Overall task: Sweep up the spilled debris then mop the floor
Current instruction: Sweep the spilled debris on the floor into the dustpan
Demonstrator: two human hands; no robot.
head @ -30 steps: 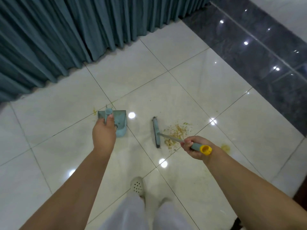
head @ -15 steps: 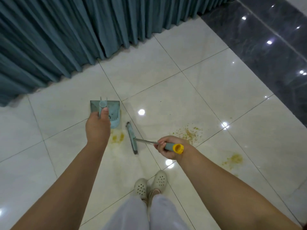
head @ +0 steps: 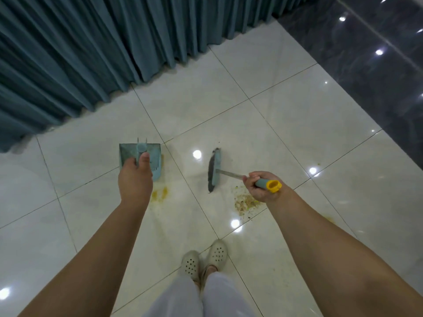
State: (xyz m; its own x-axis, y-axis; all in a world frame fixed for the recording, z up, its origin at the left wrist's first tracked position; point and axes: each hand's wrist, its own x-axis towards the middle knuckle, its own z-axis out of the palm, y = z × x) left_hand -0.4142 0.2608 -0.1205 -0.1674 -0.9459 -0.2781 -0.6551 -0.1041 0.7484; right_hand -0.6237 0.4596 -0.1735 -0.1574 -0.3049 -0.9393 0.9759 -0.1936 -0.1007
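Observation:
My left hand (head: pixel 135 179) grips the upright handle of a teal dustpan (head: pixel 128 154), whose pan rests on the white tile floor. My right hand (head: pixel 261 186) grips the yellow-capped handle of a teal broom (head: pixel 215 170). The broom head lies on the floor between the dustpan and my right hand. A pile of yellowish crumb debris (head: pixel 245 201) lies just below my right hand, partly hidden by it. A yellow smear (head: pixel 160 193) marks the floor right below the dustpan. A fainter yellow stain (head: pixel 329 218) shows beside my right forearm.
A teal pleated curtain (head: pixel 103 53) hangs along the far left, reaching the floor. Dark marble flooring (head: pixel 366 65) runs along the right. My feet in white perforated clogs (head: pixel 203 259) stand on the tiles below the broom.
The broom head has swung right, away from the dustpan and back toward the crumb pile. The dustpan stays by the yellow smear. The view has shifted slightly.

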